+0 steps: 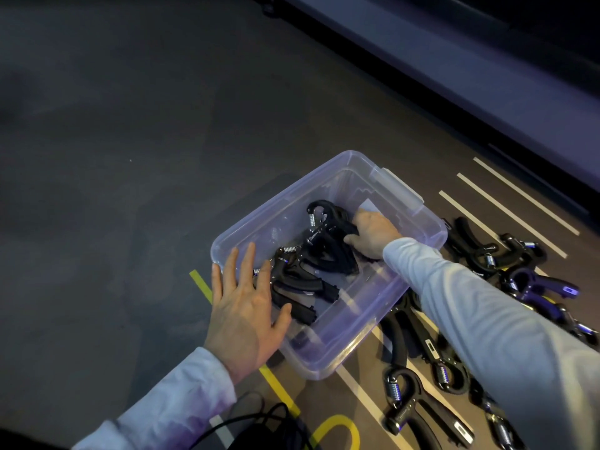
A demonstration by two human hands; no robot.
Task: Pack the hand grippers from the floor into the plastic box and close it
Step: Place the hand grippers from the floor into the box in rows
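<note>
A clear plastic box (324, 358) sits open on the floor, with a latch flap (402, 190) on its far rim. Several black hand grippers (302, 287) with steel springs lie inside it. My right hand (373, 233) reaches into the box and is closed on the handles of a black hand gripper (324, 222) near the far wall. My left hand (243, 306) rests flat, fingers spread, on the box's near-left rim. More hand grippers (409, 394) lie on the floor to the right of the box. No lid is in view.
Dark floor with white stripes (506, 209) and yellow tape marks (279, 388) under and around the box. A black cable (259, 420) lies by my left sleeve. A dark raised platform edge (454, 79) runs along the upper right.
</note>
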